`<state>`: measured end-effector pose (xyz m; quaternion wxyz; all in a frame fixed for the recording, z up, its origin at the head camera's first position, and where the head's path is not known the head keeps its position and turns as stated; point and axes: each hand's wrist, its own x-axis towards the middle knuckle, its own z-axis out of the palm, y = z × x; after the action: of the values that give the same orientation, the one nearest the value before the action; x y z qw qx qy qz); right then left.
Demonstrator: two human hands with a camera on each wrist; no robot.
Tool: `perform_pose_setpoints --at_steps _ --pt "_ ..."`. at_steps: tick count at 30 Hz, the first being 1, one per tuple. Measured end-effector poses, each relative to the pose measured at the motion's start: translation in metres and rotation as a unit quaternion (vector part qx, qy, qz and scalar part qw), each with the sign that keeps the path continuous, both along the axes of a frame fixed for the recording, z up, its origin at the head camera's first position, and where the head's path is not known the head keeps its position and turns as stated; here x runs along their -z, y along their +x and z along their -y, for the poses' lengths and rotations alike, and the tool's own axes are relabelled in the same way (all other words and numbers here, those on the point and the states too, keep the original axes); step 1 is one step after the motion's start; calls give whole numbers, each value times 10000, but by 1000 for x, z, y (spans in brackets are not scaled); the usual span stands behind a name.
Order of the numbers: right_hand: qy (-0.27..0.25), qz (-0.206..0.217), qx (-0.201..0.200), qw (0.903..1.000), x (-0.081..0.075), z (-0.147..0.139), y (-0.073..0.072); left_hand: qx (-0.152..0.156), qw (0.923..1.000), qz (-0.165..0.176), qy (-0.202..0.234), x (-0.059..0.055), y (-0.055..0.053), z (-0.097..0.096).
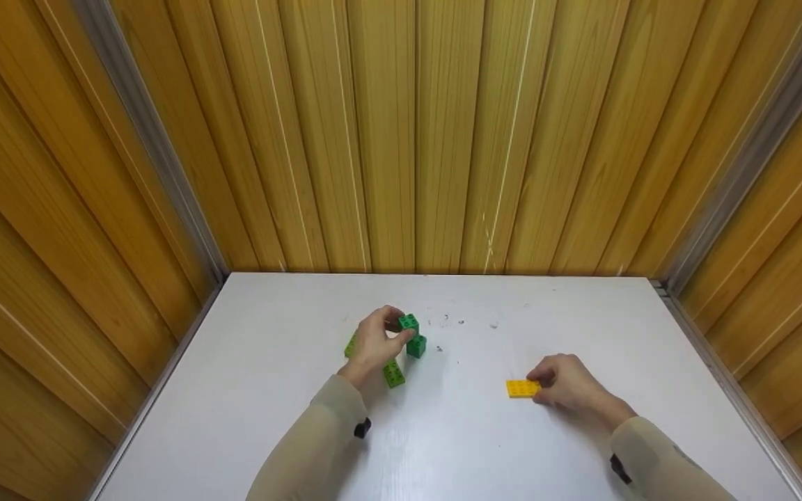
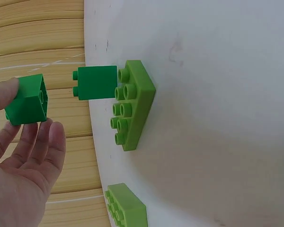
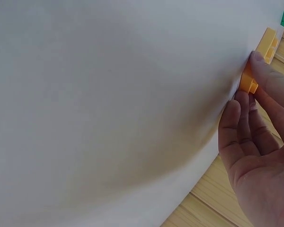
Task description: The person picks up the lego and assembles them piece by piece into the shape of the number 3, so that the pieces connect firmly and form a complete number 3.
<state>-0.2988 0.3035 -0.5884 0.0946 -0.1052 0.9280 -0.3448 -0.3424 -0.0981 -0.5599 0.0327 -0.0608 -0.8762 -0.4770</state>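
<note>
Between thumb and fingers, my left hand [image 1: 373,342] pinches a dark green toy building brick [image 1: 409,321]; in the left wrist view this brick [image 2: 30,100] is off the table, its hollow underside partly showing. A second dark green brick [image 2: 98,82] stands studs up on the table, apart from the held one. Beside it lies a lime green brick [image 2: 141,97] with two rows of studs. Another lime green brick [image 2: 131,207] is partly hidden behind the left hand in the head view. My right hand [image 1: 569,384] pinches one end of a flat yellow brick [image 1: 520,389], close to the tabletop.
The bricks are on a white table [image 1: 457,445] with small dark marks. Wood-patterned panels [image 1: 443,139] enclose the back and both sides, with grey metal strips [image 1: 157,146] at the corners.
</note>
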Motion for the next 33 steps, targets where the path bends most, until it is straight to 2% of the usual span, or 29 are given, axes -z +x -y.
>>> perform_pose_setpoints --at_steps 8,13,17,26,33 --pt "99 -14 -39 9999 -1 1 -1 371 9991 -189 -30 -1 4 -10" --pt "140 0 -45 9999 -2 2 -1 471 9982 -363 20 0 6 -16" --pt "219 72 21 9997 -3 3 -1 503 9980 -378 106 1 8 -21" --pt "293 70 -17 9995 -6 3 -1 512 9985 -181 115 -2 16 -35" --pt "263 95 -39 9996 -7 3 -1 651 9976 -52 220 0 21 -47"
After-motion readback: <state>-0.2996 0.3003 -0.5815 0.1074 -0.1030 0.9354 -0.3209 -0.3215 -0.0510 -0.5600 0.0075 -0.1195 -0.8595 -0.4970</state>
